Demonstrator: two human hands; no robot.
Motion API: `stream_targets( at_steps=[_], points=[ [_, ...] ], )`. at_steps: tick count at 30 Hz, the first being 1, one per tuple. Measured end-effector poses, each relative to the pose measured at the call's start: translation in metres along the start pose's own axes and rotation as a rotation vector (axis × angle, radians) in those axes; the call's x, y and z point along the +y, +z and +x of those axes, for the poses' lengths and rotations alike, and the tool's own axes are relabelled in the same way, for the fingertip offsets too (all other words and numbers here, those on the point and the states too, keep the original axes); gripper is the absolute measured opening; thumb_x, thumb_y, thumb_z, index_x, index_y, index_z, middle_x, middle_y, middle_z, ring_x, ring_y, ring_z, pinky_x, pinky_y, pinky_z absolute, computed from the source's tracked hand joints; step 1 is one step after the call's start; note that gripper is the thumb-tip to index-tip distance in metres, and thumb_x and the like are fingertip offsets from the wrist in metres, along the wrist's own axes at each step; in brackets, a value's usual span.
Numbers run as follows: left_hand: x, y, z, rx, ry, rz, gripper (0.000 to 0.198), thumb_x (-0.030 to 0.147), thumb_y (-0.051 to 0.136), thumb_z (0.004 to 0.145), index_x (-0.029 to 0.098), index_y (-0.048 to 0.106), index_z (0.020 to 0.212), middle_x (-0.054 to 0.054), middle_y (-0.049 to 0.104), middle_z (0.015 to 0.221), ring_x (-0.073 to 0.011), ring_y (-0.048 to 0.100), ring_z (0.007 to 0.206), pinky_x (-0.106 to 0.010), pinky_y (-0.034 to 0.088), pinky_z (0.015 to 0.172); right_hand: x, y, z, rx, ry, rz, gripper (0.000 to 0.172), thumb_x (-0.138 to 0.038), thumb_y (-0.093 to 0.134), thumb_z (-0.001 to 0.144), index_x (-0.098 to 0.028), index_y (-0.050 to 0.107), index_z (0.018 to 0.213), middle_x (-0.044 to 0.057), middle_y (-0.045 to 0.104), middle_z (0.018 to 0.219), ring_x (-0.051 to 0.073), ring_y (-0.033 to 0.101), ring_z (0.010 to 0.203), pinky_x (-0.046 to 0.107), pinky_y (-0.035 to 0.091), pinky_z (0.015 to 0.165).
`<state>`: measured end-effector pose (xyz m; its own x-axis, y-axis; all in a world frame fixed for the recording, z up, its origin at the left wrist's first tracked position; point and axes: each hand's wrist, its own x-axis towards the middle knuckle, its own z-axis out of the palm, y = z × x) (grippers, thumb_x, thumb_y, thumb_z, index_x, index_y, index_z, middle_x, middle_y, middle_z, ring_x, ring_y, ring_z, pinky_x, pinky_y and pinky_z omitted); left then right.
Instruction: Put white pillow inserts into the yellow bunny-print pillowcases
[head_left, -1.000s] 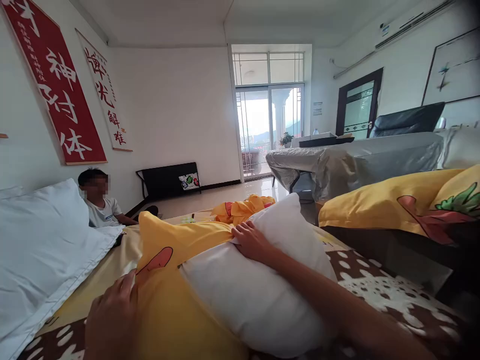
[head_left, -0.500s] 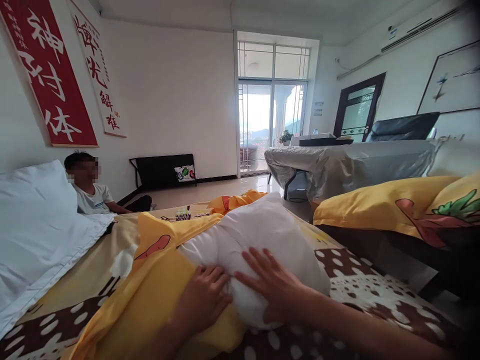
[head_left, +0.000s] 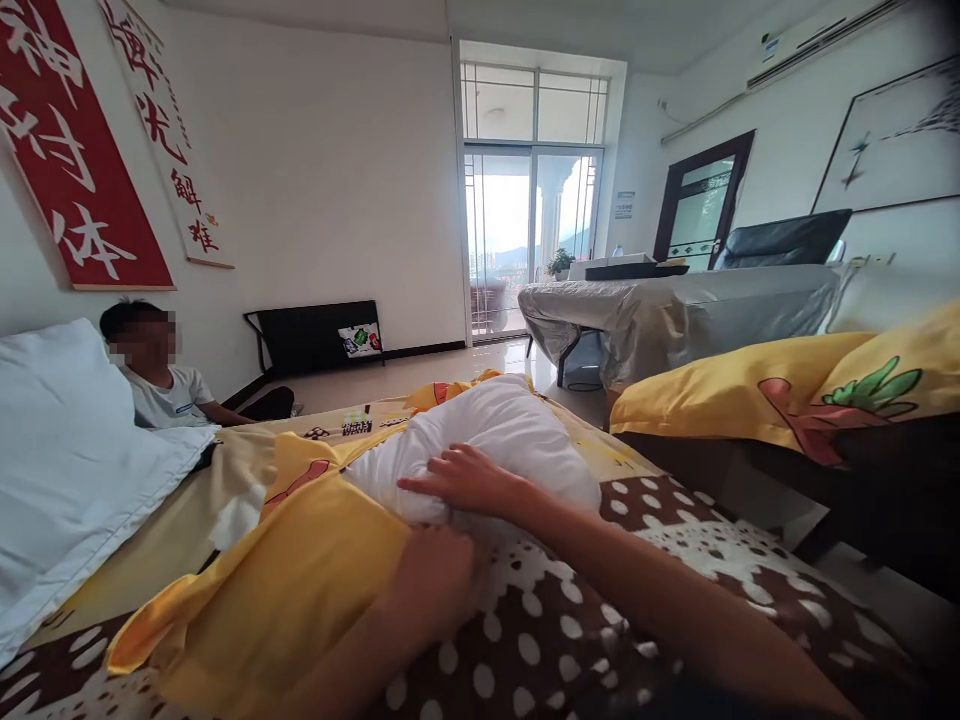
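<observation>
A white pillow (head_left: 517, 425) lies on the bed, its left end partly inside a yellow pillowcase (head_left: 300, 575) with a carrot print. My left hand (head_left: 439, 570), blurred by motion, is closed on the pillowcase at its opening, beside the pillow's near edge; its fingertips are hidden. Across the top of the pillow lies my right hand (head_left: 469, 480), palm down, index finger stretched out to the left and the others slightly bent. It presses the white fabric without gripping it.
A patterned blanket (head_left: 525, 620) covers the bed. A pale blue pillow (head_left: 67, 460) stands at the left, with a seated person (head_left: 169, 390) behind it. Yellow carrot-print bedding (head_left: 697, 390) lies at right. A plastic-covered table (head_left: 720, 310) stands farther back.
My right hand has moved left and away from me over the pillow, towards the pillowcase opening. The pillow's near side has drawn in and flattened. My left hand has shifted slightly right.
</observation>
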<state>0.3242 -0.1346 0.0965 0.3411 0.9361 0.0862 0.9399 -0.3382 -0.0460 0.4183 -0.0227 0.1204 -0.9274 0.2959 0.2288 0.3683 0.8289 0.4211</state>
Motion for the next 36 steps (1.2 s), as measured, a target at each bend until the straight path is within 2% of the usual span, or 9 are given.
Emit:
stream_targets(
  at_steps=[2,5,11,14,17,21,24,30,36],
  points=[
    [0.009,-0.011,0.007,0.074,-0.062,-0.048,0.04,0.034,0.038,0.088,0.016,0.073,0.082,-0.015,0.073,0.081,-0.0282,0.068,0.074,-0.038,0.047,0.065,0.001,-0.007,0.018,-0.008,-0.042,0.077,0.034,-0.02,0.044,0.097,-0.034,0.056,0.125,0.004,0.064,0.103,0.017,0.056,0.088,0.031,0.039,0.074],
    [0.0,-0.019,0.018,0.14,-0.133,-0.038,0.039,0.033,0.038,0.087,0.017,0.073,0.077,-0.012,0.074,0.08,-0.0259,0.068,0.077,-0.036,0.045,0.067,0.002,0.012,0.024,-0.072,-0.109,0.202,0.015,-0.023,0.054,0.092,-0.024,0.068,0.099,0.002,0.064,0.11,0.018,0.052,0.101,0.03,0.038,0.084],
    [-0.084,0.011,0.041,0.177,-0.31,0.015,0.046,0.033,0.03,0.091,0.016,0.072,0.083,-0.015,0.073,0.085,-0.0273,0.068,0.083,-0.036,0.043,0.069,-0.023,0.071,-0.036,-0.15,-0.101,0.258,0.012,-0.011,0.059,0.08,-0.017,0.067,0.086,0.004,0.068,0.101,0.019,0.055,0.095,0.033,0.039,0.083],
    [-0.112,0.04,0.043,0.162,-0.4,0.01,0.048,0.033,0.028,0.093,0.015,0.072,0.085,-0.015,0.073,0.087,-0.0269,0.068,0.083,-0.035,0.044,0.069,-0.028,0.059,-0.063,-0.111,-0.14,0.324,0.029,-0.017,0.063,0.073,-0.018,0.067,0.102,0.006,0.066,0.111,0.021,0.055,0.1,0.036,0.038,0.089],
    [-0.11,0.06,0.039,0.133,-0.406,0.006,0.047,0.033,0.028,0.094,0.016,0.071,0.083,-0.014,0.074,0.086,-0.0254,0.069,0.08,-0.034,0.044,0.067,-0.005,0.026,-0.061,-0.198,-0.189,0.463,0.04,-0.026,0.067,0.073,-0.022,0.065,0.112,0.003,0.068,0.111,0.02,0.058,0.1,0.034,0.039,0.09],
    [-0.09,0.066,0.031,0.125,-0.359,0.024,0.047,0.032,0.027,0.095,0.018,0.069,0.083,-0.012,0.074,0.086,-0.0256,0.069,0.08,-0.034,0.044,0.067,0.052,0.004,-0.019,-0.173,0.22,0.45,0.035,-0.037,0.051,0.091,-0.024,0.063,0.121,0.004,0.071,0.099,0.018,0.063,0.089,0.031,0.042,0.086],
    [-0.086,0.064,0.023,0.128,-0.364,0.031,0.045,0.031,0.026,0.095,0.018,0.068,0.084,-0.011,0.074,0.084,-0.026,0.069,0.078,-0.034,0.043,0.064,0.065,0.023,0.011,-0.042,0.466,0.279,0.047,-0.047,0.049,0.092,-0.021,0.055,0.13,0.012,0.066,0.115,0.024,0.059,0.103,0.041,0.038,0.094],
    [-0.094,0.038,0.02,0.219,-0.424,0.001,0.034,0.031,0.035,0.094,0.019,0.065,0.084,-0.006,0.073,0.081,-0.0204,0.068,0.077,-0.029,0.044,0.064,0.013,0.074,0.013,-0.042,0.42,0.188,0.036,-0.031,0.049,0.094,-0.024,0.057,0.128,0.015,0.063,0.116,0.025,0.056,0.109,0.042,0.038,0.095],
    [-0.089,-0.007,0.061,0.371,-0.319,0.123,0.042,0.016,0.047,0.082,0.014,0.052,0.124,-0.015,0.057,0.125,-0.0291,0.05,0.117,-0.04,0.04,0.095,-0.008,0.061,-0.004,-0.003,0.389,0.122,0.039,-0.031,0.045,0.095,-0.03,0.049,0.134,0.011,0.064,0.106,0.023,0.06,0.096,0.036,0.043,0.081]
  ],
)
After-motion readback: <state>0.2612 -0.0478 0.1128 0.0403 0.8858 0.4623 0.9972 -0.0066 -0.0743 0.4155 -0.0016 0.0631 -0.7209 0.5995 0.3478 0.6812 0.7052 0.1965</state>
